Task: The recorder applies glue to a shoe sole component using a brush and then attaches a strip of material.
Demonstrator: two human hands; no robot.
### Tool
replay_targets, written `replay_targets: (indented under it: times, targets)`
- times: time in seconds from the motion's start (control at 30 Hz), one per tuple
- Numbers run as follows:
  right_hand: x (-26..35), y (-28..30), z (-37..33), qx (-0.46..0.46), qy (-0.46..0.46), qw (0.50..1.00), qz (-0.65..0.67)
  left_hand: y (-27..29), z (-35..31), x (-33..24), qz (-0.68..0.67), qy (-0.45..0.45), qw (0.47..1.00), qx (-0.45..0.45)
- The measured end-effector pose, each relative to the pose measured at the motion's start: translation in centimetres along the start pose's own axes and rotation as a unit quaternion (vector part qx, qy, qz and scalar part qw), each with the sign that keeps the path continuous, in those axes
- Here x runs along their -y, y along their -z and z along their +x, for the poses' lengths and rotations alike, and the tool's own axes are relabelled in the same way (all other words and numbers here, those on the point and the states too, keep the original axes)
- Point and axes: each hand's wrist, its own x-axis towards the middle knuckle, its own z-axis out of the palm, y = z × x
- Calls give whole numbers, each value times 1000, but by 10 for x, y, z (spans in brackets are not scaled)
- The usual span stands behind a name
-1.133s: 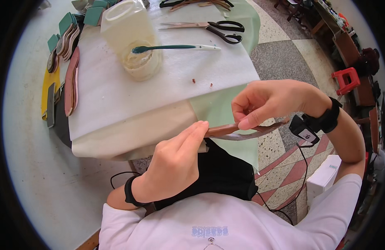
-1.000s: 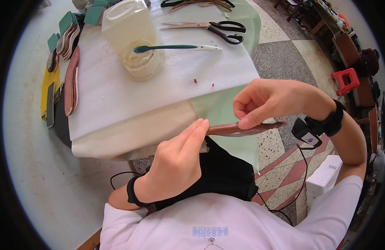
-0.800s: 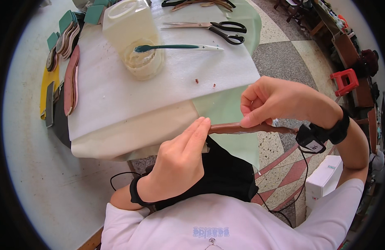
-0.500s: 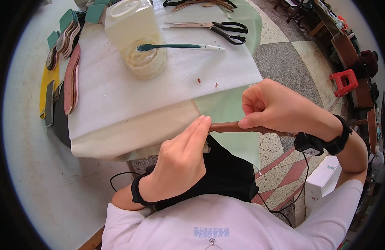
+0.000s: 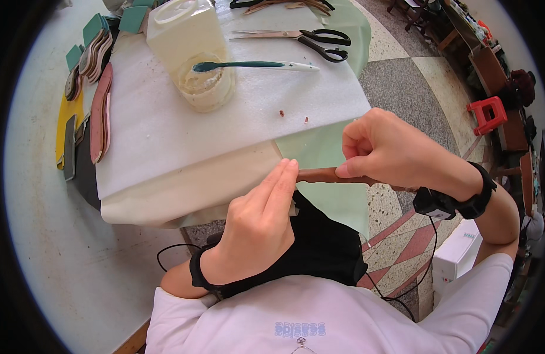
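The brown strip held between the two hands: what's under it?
A pale green sheet shows below the brown strip, with patterned floor farther right. The strip's underside is turned from view, and the left hand and right hand cover parts of the strip.
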Motion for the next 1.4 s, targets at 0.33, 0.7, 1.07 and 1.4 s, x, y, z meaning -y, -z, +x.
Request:
replay_targets:
  times: [0.33,0.7,1.07,1.4]
  targets:
    - [4,-3,2,-22,-3,1000,16,-3,1,4,22,-15,999,-19]
    - [-4,-22,-6,-169,133,972,-90,-5,2,5,13,-5,1000,-18]
    - [-9,-34,-9,-225,167,943,-176,-3,4,6,23,-13,1000,-11]
    - [-11,-40,-12,-259,174,935,-172,2,8,4,52,-34,998,4]
